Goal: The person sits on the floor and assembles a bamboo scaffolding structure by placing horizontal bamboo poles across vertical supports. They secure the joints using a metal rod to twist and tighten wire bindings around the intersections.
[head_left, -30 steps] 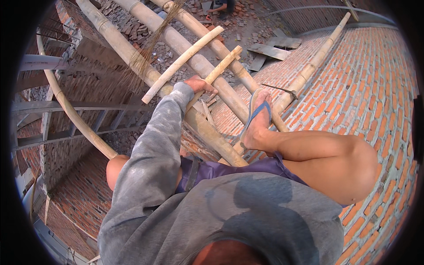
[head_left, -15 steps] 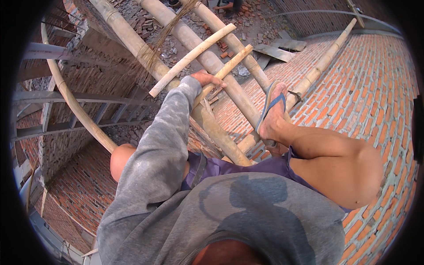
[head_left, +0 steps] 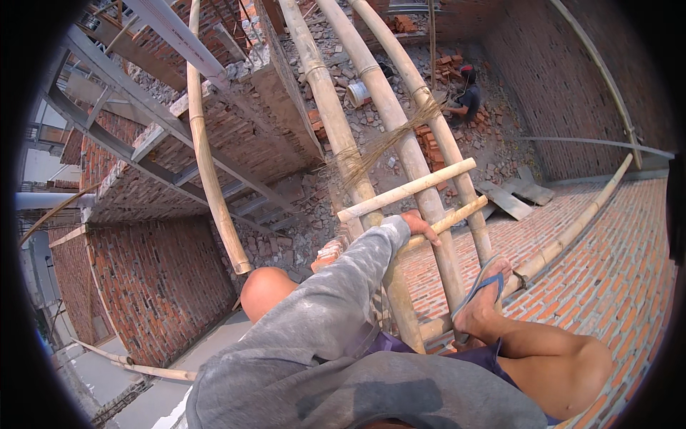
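Observation:
My left hand (head_left: 420, 227), at the end of a grey, dusty sleeve, is closed round a short pale wooden stick (head_left: 464, 212). This stick lies across several long bamboo poles (head_left: 409, 146) that slope away below me. Just beyond it a second, longer pale stick (head_left: 407, 189) crosses the same poles, almost parallel. A bundle of dry fibre strands (head_left: 386, 146) is wound over the poles further off. My foot in a blue-strapped flip-flop (head_left: 486, 286) rests by the poles on the right. My right hand does not show.
A brick wall (head_left: 572, 275) fills the right side. Far below, a person (head_left: 468, 100) crouches among loose bricks near a white bucket (head_left: 359, 93). A metal ladder-like frame (head_left: 171, 171) and a separate bamboo pole (head_left: 207, 164) stand at left. Flat boards (head_left: 514, 200) lie below.
The view has swung, so the poles and my left hand now appear further right and lower. The person and bucket below have come into clearer view. My left hand keeps its hold on the stick.

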Available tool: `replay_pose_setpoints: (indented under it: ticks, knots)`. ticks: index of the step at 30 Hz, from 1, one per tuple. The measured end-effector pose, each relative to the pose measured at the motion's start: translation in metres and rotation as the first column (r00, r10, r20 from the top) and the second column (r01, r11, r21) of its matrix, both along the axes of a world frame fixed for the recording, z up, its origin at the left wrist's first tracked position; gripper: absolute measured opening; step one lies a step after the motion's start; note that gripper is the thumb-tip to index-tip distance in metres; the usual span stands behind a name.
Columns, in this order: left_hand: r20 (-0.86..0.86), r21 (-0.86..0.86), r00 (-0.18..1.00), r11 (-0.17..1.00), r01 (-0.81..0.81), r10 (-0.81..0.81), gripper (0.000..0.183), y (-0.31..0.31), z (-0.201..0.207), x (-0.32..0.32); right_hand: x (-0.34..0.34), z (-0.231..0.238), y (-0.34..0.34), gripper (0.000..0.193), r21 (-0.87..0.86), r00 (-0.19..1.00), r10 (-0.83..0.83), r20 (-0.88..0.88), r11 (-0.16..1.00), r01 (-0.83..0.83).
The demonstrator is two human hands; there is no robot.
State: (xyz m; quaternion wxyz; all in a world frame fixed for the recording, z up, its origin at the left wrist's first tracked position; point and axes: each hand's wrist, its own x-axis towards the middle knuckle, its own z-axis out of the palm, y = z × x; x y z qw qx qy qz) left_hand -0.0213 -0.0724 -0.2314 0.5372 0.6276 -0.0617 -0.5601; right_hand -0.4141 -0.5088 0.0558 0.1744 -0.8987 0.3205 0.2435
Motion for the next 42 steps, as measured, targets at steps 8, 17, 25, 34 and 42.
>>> replay_pose_setpoints:
  ticks: [8, 17, 25, 34, 42]
  knots:
    - [-0.126, -0.137, 0.990, 0.987, -0.080, 0.063, 0.086, -0.005, -0.026, -0.002, -0.017, 0.036, 0.007, 0.052, -0.039, 0.999, 0.009, -0.047, 0.999, -0.011]
    - [-0.104, 0.050, 0.992, 0.996, -0.067, 0.072, 0.088, -0.001, -0.005, -0.005, -0.031, 0.055, 0.019, 0.054, -0.018, 0.999, -0.026, -0.042, 1.000, 0.026]
    - [-0.017, 0.186, 0.994, 0.977, -0.106, 0.111, 0.086, -0.007, -0.034, -0.004, -0.012, 0.064, 0.023, 0.055, 0.012, 0.997, 0.030, -0.077, 0.999, -0.030]
    - [-0.102, 0.131, 0.995, 0.991, -0.006, 0.019, 0.079, -0.004, -0.018, 0.001, 0.266, 0.067, 0.019, 0.058, 0.143, 0.854, 0.467, -0.229, 0.884, -0.445]
    - [-0.132, 0.110, 0.991, 0.994, -0.018, 0.033, 0.087, -0.007, -0.031, -0.001, 0.291, -0.184, 0.183, 0.107, 0.399, 0.846, 0.524, -0.096, 0.799, -0.450]
